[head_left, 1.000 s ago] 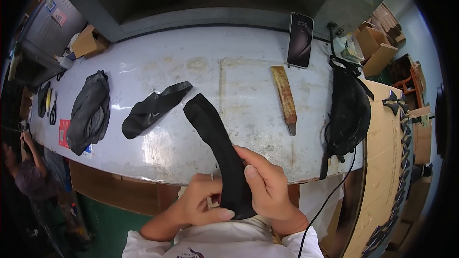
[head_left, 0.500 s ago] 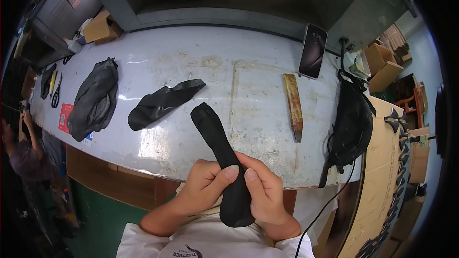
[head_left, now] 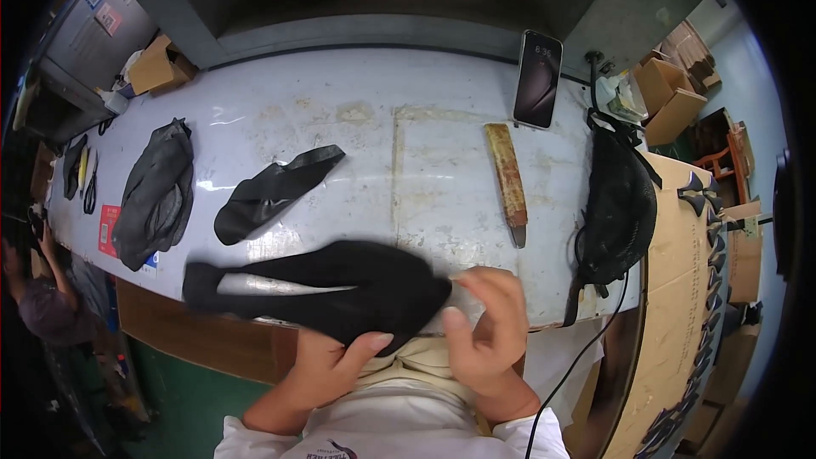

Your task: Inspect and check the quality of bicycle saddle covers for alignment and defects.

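A long black fabric piece lies sideways over the near edge of the white worktable, its narrow end pointing left. My left hand grips it from below at its wide right part. My right hand is beside that wide end, fingers curled at its tip; whether it holds the piece is unclear. A second black fabric piece lies flat on the table just beyond.
A dark pile of fabric sits at the table's left. A worn wooden-handled tool, a phone propped upright and a black bag are to the right. Cardboard boxes stand far right. Another person is at the left edge.
The black piece pointed away from me, upright in both hands. Now it is swung down to the left and lies crosswise along the table edge.
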Available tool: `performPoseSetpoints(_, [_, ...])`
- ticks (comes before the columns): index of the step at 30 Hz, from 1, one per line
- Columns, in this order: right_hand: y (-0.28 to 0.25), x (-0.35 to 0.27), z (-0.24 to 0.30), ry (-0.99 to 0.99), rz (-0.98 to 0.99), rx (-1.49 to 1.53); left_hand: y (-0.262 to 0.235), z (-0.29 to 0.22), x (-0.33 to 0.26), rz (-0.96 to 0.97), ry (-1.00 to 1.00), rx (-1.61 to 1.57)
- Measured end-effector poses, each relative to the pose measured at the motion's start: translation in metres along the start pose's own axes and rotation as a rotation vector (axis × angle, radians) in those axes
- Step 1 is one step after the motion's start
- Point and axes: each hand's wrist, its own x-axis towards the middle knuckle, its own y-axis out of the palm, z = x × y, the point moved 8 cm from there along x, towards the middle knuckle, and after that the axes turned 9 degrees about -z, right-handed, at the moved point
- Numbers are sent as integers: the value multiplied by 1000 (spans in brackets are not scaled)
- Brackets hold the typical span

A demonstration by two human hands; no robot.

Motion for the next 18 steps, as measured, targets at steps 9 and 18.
performPoseSetpoints(9, [31, -36, -28, 895, 49, 1038, 24, 44, -28, 282, -446, 254])
performPoseSetpoints(18, [38, -43, -22, 845, 356, 805, -1, 75, -21, 181, -282, -770])
